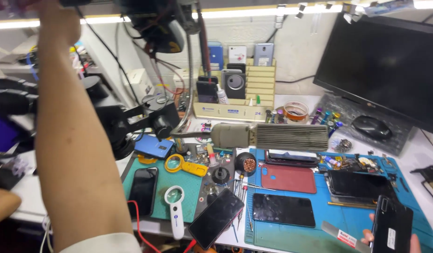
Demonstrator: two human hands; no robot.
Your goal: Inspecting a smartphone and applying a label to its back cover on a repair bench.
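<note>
Two hands show at opposite edges. The right hand [389, 240], at the near right edge of the counter [427, 150], is clamped around a black phone [392, 227] held upright over the blue mat [296, 232]. The left hand [59, 21] is raised far left toward the shelf light; whether its fingers are apart or together cannot be told. Several dark phones lie flat on the mat, and a white magnifier [175, 206] rests on the green mat [190, 199] to the left.

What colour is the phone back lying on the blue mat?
Dark red; the phone back shows best in the head view, flat on the blue mat.
</note>
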